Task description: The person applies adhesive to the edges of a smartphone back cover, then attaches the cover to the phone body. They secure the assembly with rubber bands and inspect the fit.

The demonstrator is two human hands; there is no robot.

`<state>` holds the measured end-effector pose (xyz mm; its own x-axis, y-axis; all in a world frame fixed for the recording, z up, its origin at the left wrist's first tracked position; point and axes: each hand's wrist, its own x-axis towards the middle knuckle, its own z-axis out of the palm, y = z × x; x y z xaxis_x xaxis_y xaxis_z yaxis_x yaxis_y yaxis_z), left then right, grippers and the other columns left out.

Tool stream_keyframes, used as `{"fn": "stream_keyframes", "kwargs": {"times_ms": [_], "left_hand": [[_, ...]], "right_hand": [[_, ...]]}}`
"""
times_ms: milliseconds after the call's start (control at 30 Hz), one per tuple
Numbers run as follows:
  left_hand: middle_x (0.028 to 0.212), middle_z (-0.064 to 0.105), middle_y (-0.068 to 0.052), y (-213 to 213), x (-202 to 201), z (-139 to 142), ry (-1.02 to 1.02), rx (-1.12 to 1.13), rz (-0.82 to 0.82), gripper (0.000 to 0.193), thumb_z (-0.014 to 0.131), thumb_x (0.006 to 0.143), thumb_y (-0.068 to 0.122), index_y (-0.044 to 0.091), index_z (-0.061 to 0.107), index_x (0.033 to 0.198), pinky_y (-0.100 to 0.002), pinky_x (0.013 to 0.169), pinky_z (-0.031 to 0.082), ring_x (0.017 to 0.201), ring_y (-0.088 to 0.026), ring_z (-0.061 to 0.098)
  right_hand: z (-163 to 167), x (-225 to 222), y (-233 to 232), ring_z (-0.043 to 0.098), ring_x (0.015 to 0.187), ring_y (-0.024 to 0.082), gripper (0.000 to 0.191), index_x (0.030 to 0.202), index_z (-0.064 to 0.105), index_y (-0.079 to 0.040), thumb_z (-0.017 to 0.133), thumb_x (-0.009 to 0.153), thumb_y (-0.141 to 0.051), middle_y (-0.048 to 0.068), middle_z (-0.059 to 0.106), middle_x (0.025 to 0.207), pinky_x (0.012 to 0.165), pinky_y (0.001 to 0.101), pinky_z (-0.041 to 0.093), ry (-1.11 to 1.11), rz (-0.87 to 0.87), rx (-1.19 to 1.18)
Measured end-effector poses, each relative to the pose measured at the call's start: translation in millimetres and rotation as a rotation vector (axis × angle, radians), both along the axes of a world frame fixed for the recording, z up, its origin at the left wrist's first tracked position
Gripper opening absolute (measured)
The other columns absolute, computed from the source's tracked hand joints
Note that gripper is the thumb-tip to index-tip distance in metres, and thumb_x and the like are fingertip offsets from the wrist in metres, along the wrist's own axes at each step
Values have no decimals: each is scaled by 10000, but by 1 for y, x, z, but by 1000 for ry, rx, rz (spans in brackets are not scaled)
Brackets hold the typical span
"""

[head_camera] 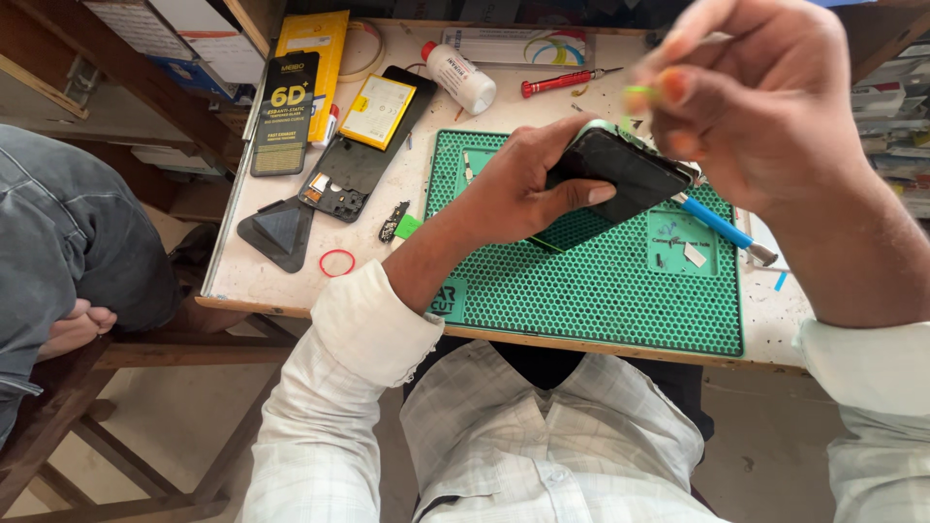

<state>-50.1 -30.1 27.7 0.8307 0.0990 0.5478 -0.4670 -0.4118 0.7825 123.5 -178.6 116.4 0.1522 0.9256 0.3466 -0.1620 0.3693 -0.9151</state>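
Observation:
My left hand [528, 184] grips a black smartphone [620, 174] with a green edge, held tilted above the green honeycomb work mat [601, 291]. My right hand [765, 97] hovers close to the camera over the phone's top right corner, fingers pinched on a small green pick [641, 91]. A blue-handled tool [719, 225] lies on the mat just under the phone.
On the white table [254, 281]: a black phone back frame [360, 155] with a yellow battery [376, 109], a black triangular piece [279, 230], a red rubber band [337, 262], a white bottle [460, 77], a red screwdriver [560, 82], boxed packs [295, 97]. Another person in grey [68, 242] sits at left.

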Motion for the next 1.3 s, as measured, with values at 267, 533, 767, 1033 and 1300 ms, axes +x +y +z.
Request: {"fn": "stream_keyframes", "kwargs": {"times_ms": [267,533,767,1033,1300], "left_hand": [[984,741,-99,-3,3,0,6,107,134,456,762,990,143,-13,520,1343,-304,833,549,895,-162,729],[1197,666,-56,11,12,-21,-22,-198,8,557,792,1010,108,-9,462,1443,-286,1072,509,1120,-107,607],[1112,695,-30,24,5,-21,-38,-362,-32,477,782,1026,115,15,523,1414,-261,978,548,1051,-97,661],[1175,666,-9,20,-1,-15,-26,-423,-116,472,802,1016,96,20,532,1396,-238,1042,497,1120,-81,614],[1158,652,2,20,-5,-10,-2,-385,-164,441,827,985,117,44,546,1317,-238,1036,503,1119,-71,609]], "right_hand": [[27,-16,8,696,796,102,138,1068,629,41,649,933,60,131,730,1019,640,210,557,-851,-186,4],[23,-16,-2,750,787,236,141,925,703,-19,764,843,78,109,749,900,665,337,606,-1389,-136,493],[8,-1,-30,757,856,287,155,927,694,1,773,803,50,153,746,894,759,394,630,-1377,-250,521],[-18,3,-37,756,769,241,225,976,699,59,857,838,-22,167,748,849,652,320,593,-1303,-475,323],[-43,20,-33,711,710,228,196,1061,707,10,796,975,-141,143,720,910,606,315,551,-1255,-360,207]]}}
